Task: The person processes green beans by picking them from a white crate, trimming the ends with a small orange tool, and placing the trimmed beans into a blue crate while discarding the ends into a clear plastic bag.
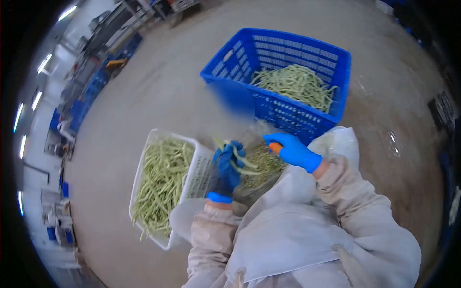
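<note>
My left hand (227, 168), in a blue glove, is closed around a few long green beans (247, 170) whose ends stick out past the fingers. Opposite it, my right hand (297, 152), also gloved in blue, grips a small tool with an orange handle (275, 147); its working end cannot be made out. Below and between both hands lies a clear plastic bag (257, 185) with small green trimmings (269, 165) on it. A white crate (198, 165) full of long green beans (163, 180) stands left of my left hand.
Beyond my hands is a large blue crate (293, 103) partly filled with long green beans (297, 86). A blurred blue patch (233, 98) overlaps its near left corner. Bare floor (158, 77) surrounds the crates. Equipment and a person (66, 129) are far off at left.
</note>
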{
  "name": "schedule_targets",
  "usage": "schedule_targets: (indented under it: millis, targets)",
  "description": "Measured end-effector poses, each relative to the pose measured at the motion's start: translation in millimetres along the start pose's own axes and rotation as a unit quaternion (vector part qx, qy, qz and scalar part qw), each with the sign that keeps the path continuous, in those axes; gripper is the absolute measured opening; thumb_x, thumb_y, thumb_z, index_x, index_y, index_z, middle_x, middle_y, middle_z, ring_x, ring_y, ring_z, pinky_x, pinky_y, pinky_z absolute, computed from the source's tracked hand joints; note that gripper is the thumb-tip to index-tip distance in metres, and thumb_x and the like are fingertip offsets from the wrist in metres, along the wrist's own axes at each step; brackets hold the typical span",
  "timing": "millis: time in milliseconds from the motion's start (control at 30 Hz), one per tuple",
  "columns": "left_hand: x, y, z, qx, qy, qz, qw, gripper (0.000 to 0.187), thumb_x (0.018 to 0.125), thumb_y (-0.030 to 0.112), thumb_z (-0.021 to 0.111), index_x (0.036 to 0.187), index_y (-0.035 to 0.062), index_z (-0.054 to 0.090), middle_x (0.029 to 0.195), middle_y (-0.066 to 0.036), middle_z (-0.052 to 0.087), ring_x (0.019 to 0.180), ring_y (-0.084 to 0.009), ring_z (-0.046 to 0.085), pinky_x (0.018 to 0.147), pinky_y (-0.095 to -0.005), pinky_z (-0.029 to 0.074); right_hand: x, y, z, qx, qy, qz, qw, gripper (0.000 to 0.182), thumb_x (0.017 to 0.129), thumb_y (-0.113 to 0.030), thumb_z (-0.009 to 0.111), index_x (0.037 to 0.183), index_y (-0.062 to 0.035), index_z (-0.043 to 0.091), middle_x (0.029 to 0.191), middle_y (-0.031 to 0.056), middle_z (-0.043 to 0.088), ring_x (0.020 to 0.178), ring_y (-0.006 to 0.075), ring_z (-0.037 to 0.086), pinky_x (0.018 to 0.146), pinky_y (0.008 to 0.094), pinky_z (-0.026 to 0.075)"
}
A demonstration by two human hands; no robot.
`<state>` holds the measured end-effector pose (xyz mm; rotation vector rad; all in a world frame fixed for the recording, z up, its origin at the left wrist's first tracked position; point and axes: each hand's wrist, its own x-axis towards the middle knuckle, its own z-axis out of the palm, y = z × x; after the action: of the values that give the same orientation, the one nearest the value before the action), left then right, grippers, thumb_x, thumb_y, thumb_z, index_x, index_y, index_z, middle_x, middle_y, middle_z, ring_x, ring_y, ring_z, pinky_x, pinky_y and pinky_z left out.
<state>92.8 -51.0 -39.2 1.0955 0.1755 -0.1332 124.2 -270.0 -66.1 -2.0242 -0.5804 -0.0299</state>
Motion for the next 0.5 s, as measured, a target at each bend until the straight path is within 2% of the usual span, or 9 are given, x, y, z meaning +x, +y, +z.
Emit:
schedule_targets:
  millis: [67, 100, 167, 300, 367, 500]
  targets:
    - [0, 7, 9, 0.0, 0.024, 0.028, 0.999, 0.023, 0.092, 0.023, 0.048, 0.102, 0.0048, 0.056, 0.087, -0.006, 0.06, 0.071, -0.0115, 0.055, 0.055, -0.0206, 0.044, -3, -24, 0, 0.198, -0.104, 0.083, 0.971, 0.03, 0.085, -0.008, 0.052, 0.114, -0.0034, 0.057, 0.099, 0.016, 0.062, 0.09, 0.0253, 0.06, 0.079, 0.0348, 0.047]
    - [-1, 10, 13, -0.003, 0.026, 0.047, 0.999, 0.022, 0.092, 0.025, 0.048, 0.101, 0.0057, 0.055, 0.084, -0.005, 0.059, 0.067, -0.0099, 0.053, 0.055, -0.0205, 0.043, -5, -34, 2, 0.201, -0.109, 0.08, 0.97, 0.03, 0.085, -0.008, 0.052, 0.114, -0.0034, 0.057, 0.099, 0.016, 0.062, 0.09, 0.0253, 0.06, 0.079, 0.0348, 0.047]
    - [-1, 10, 16, -0.012, 0.041, 0.063, 0.997, 0.022, 0.092, 0.024, 0.048, 0.101, 0.0058, 0.055, 0.083, -0.005, 0.059, 0.066, -0.0095, 0.053, 0.055, -0.0203, 0.043, -9, -48, 5, 0.177, -0.109, 0.024, 0.978, 0.028, 0.088, -0.01, 0.051, 0.114, -0.0025, 0.058, 0.095, 0.013, 0.064, 0.086, 0.0195, 0.06, 0.078, 0.0315, 0.047]
    - [-7, 16, 21, 0.027, 0.055, 0.096, 0.994, 0.02, 0.091, 0.022, 0.049, 0.101, 0.0052, 0.054, 0.081, -0.006, 0.06, 0.063, -0.0099, 0.053, 0.055, -0.0207, 0.043, -4, -55, 9, 0.216, -0.135, 0.039, 0.966, 0.028, 0.088, -0.011, 0.051, 0.113, -0.0006, 0.057, 0.094, 0.0122, 0.064, 0.083, 0.0186, 0.061, 0.075, 0.0306, 0.048]
    - [-10, 19, 23, 0.045, 0.063, 0.102, 0.992, 0.021, 0.091, 0.022, 0.049, 0.102, 0.0048, 0.054, 0.081, -0.006, 0.06, 0.063, -0.0101, 0.053, 0.056, -0.021, 0.043, 0, -63, 4, 0.287, -0.174, 0.142, 0.931, 0.028, 0.088, -0.01, 0.051, 0.112, 0.0013, 0.057, 0.091, 0.0117, 0.064, 0.078, 0.017, 0.062, 0.071, 0.0289, 0.049]
    - [-17, 21, 27, 0.109, 0.043, 0.124, 0.985, 0.023, 0.091, 0.022, 0.048, 0.104, 0.0041, 0.052, 0.082, -0.006, 0.059, 0.064, -0.0102, 0.052, 0.058, -0.0223, 0.044, 1, -56, 8, 0.292, -0.187, 0.156, 0.925, 0.028, 0.087, -0.01, 0.051, 0.111, 0.0019, 0.058, 0.089, 0.0105, 0.064, 0.074, 0.0155, 0.062, 0.068, 0.0283, 0.049]
